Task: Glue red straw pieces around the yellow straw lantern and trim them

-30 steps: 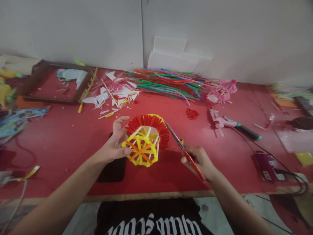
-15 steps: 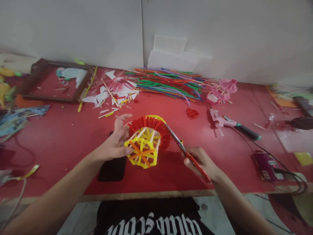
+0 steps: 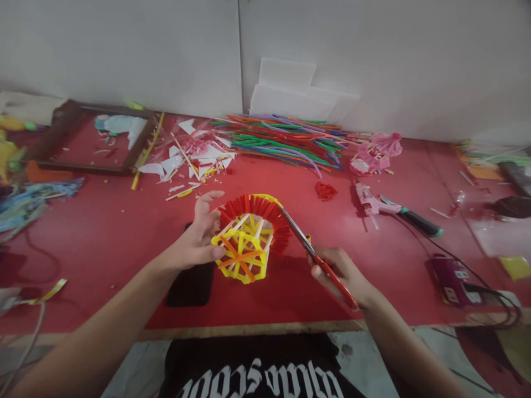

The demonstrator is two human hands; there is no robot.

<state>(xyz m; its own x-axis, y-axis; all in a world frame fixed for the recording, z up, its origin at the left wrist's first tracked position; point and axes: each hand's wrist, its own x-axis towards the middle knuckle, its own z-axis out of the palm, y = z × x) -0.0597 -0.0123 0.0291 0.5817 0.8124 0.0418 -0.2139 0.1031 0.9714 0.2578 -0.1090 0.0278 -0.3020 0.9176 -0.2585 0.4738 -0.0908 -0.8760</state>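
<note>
My left hand (image 3: 203,235) grips the left side of a small wheel-shaped craft frame (image 3: 244,260), its thumb on the near ring. The frame has yellow octagonal ends with orange and yellow spokes, joined by pale sticks. Red fuzzy strips (image 3: 253,205) fan around its far side. In my right hand (image 3: 336,271) is a pair of scissors (image 3: 332,273) with red handles. Their blades point up and left, the tips at the yellow and red edge of the frame. Whether the blades are apart is hard to see. Beneath my left hand lies a black phone (image 3: 189,287).
Coloured pipe cleaners (image 3: 282,141) lie at the back beside paper scraps (image 3: 199,155). A pink glue gun (image 3: 369,202), a green-handled cutter (image 3: 421,224) and a purple box with cables (image 3: 454,279) are on the right. A brown frame (image 3: 89,166) stands at the left.
Almost nothing differs. The view has shifted very slightly, and both hands keep their hold on the craft frame and the scissors.
</note>
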